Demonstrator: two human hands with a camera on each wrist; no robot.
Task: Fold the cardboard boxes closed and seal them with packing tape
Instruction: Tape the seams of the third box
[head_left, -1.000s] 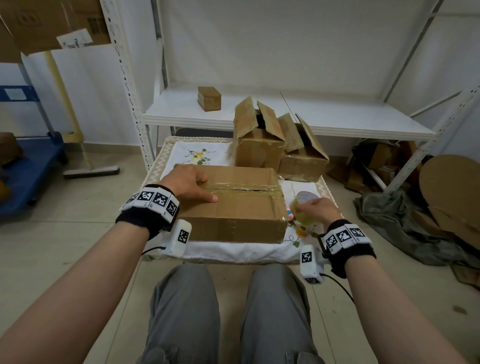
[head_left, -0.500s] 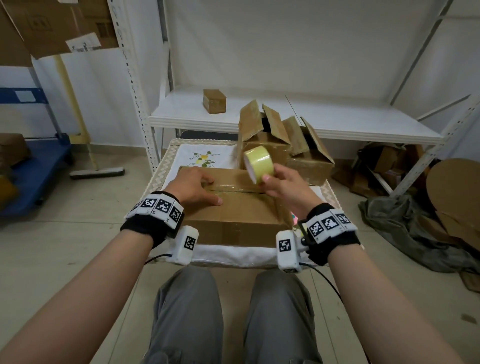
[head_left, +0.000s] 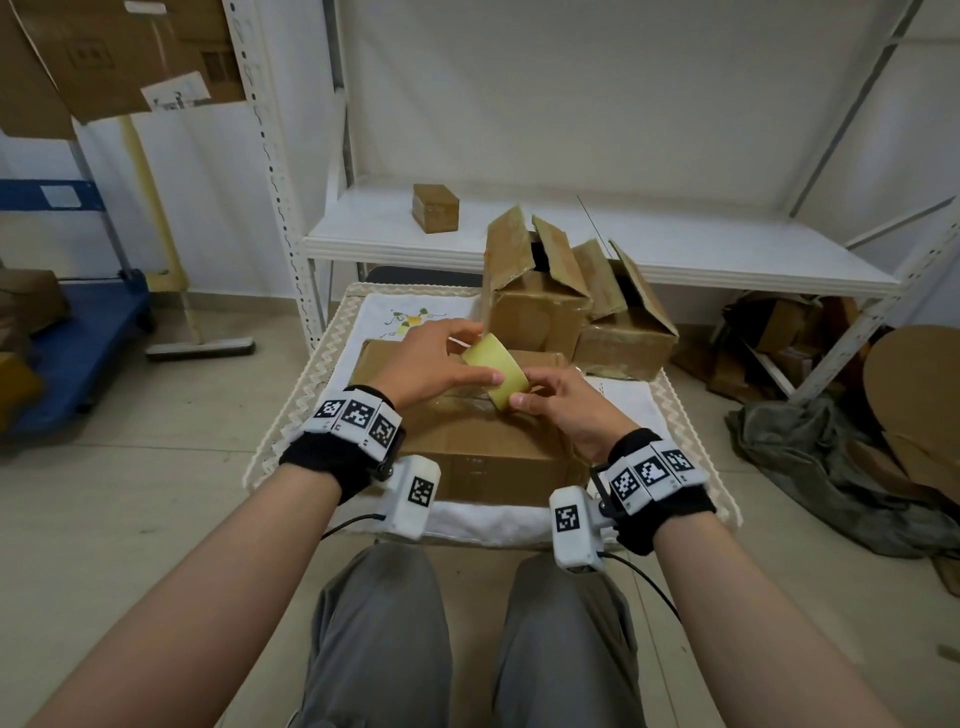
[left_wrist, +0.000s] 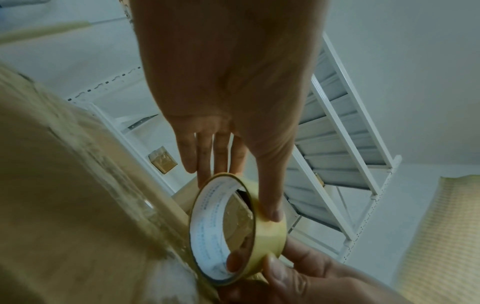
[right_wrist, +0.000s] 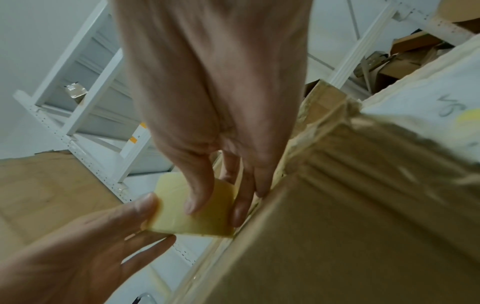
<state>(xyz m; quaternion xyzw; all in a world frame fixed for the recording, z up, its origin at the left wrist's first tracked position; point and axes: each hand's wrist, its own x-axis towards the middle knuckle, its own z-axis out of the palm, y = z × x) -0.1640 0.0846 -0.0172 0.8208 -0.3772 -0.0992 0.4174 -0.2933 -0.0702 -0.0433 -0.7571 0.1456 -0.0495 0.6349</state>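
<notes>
Your right hand (head_left: 563, 410) has its grip on the tape roll (head_left: 496, 370): thumb on the outer band, fingers curled around the near rim, one fingertip hooked inside the core in the left wrist view. Your left hand (head_left: 434, 364) meets the roll from the other side, with straight fingers behind it and the thumb (left_wrist: 271, 202) pressing on the band; this looks like feeling for the loose end, though no free end shows in any view.

Directly beneath both hands sits the closed box (head_left: 478, 447), its flaps folded flat and a glossy strip of tape already running along the centre seam. Whether that seal reaches down both ends, you cannot tell from here. So the first box looks folded and at least partly sealed.

Just beyond your hands, two open boxes (head_left: 571, 306) stand side by side with their flaps upright; neither is folded or taped, so most of the job remains. All three rest on the white embroidered cloth (head_left: 400, 317) covering the tabletop. Farther off, on the white shelf (head_left: 675, 249), a small sealed box (head_left: 436, 208) stands alone.
</notes>
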